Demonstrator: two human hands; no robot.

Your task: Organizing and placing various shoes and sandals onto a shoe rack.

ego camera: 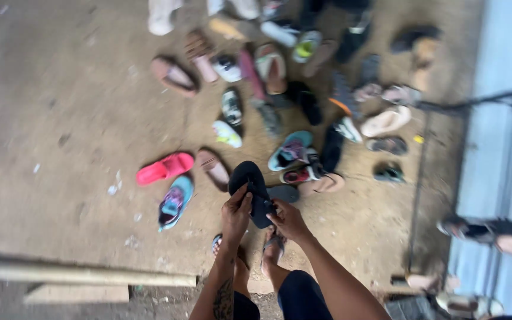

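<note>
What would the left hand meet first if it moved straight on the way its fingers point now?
The left hand already grips the black flip-flop and points up-frame. Beyond it, probably the floor first, then the teal sneaker; depth is unclear.

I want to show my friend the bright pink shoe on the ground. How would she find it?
Start at the big scatter of shoes on the dirt floor and go to its left edge. The pink slide sandal lies there on its own, up and left of the hands holding a black flip-flop. It is the only bright pink one, just above a turquoise sneaker.
</note>
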